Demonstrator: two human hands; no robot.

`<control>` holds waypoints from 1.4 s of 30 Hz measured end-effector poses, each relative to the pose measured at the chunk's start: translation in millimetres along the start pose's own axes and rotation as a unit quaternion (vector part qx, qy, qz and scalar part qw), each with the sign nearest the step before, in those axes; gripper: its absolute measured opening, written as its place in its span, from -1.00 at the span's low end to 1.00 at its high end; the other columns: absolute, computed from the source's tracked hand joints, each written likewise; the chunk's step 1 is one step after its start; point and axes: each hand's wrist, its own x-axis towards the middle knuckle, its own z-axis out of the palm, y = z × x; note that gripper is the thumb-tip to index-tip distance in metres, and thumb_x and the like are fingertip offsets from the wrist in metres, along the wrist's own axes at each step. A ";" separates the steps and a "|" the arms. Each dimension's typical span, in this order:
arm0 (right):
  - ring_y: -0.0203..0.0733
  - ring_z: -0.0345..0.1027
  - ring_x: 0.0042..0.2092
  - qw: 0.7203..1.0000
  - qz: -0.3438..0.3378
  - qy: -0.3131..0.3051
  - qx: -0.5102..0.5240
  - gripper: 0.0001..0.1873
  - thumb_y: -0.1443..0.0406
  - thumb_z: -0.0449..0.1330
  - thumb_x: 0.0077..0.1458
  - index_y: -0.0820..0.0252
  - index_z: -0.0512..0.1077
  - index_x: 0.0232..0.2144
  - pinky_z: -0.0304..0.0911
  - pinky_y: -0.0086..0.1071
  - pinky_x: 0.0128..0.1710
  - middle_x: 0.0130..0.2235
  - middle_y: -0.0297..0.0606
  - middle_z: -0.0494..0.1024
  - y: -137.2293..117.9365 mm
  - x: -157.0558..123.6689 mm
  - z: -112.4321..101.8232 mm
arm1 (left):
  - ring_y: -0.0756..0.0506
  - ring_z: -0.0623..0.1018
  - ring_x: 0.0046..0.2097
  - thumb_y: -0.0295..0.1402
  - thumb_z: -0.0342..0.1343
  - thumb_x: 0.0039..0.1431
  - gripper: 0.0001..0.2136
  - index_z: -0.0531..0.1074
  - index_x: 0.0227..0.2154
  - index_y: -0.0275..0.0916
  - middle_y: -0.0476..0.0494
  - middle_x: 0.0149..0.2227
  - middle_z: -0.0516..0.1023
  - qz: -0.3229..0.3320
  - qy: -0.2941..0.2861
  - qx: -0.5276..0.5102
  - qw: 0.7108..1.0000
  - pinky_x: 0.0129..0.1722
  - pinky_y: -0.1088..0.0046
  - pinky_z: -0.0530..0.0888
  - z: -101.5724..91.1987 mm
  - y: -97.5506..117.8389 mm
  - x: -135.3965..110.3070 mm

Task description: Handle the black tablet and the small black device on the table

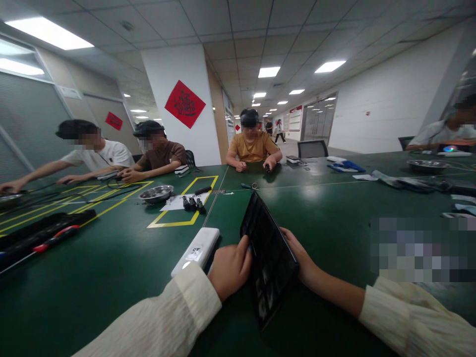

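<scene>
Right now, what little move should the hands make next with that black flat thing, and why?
Probably ease the black panel down flat onto the green table, away from the white box. It stands tilted on edge, the left hand gripping one side, the right hand propping the other, and the box lies close beside the left hand.

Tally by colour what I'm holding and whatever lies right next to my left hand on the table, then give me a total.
Black: 1, the flat panel, in the grip of my left hand and right hand
White: 1, the rectangular device
Total: 2
</scene>
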 end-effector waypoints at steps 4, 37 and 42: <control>-0.06 0.32 -0.12 1.000 -0.004 -0.009 0.007 -0.49 0.01 0.18 -0.09 0.05 0.27 -0.10 0.24 -0.27 -0.24 -0.22 -0.28 0.45 2.7 1.0 -3.1 | -0.12 0.53 -0.35 -0.24 -0.37 0.29 -0.65 0.20 -0.04 -0.24 -0.16 -0.40 0.53 -0.006 -0.007 -0.029 1.000 -0.36 0.43 0.33 2.0 -0.3 0.1; -0.04 0.31 -0.12 1.000 -0.011 -0.006 0.018 -0.48 0.02 0.26 -0.20 0.10 0.34 -0.18 0.24 -0.25 -0.27 -0.18 -0.24 0.46 -5.3 -4.5 2.6 | -0.10 0.53 -0.38 -0.17 -0.43 0.31 -0.63 0.23 -0.10 -0.18 -0.10 -0.44 0.52 -0.035 -0.018 -0.064 0.997 -0.45 0.48 0.26 3.3 -3.4 5.5; -0.02 0.30 -0.08 1.000 -0.005 0.000 0.024 -0.50 0.02 0.25 -0.18 0.10 0.33 -0.18 0.24 -0.21 -0.19 -0.18 -0.24 0.45 -2.9 -2.7 1.9 | -0.11 0.54 -0.36 -0.18 -0.40 0.31 -0.65 0.26 -0.17 -0.19 -0.11 -0.42 0.53 -0.038 -0.026 -0.056 0.997 -0.45 0.48 0.26 -1.1 -1.0 5.8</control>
